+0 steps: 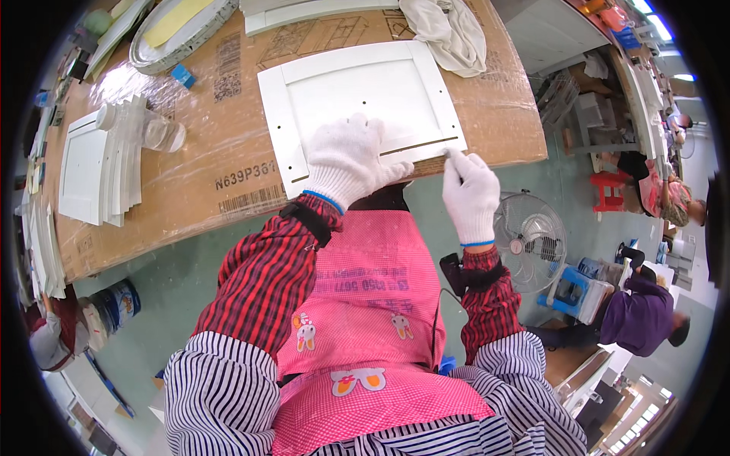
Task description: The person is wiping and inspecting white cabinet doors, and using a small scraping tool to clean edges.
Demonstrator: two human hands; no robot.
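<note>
Flat white panel (pixel 357 95) on the table (pixel 190 163), under the gloved left hand (pixel 348 161) with fingers spread flat, right hand (pixel 470 194) fingers pinching its near edge, square, raised border, small holes

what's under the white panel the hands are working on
The white panel lies on a cardboard-covered table wrapped in clear film. The left hand presses on the panel; what lies directly beneath both is hidden.
</note>
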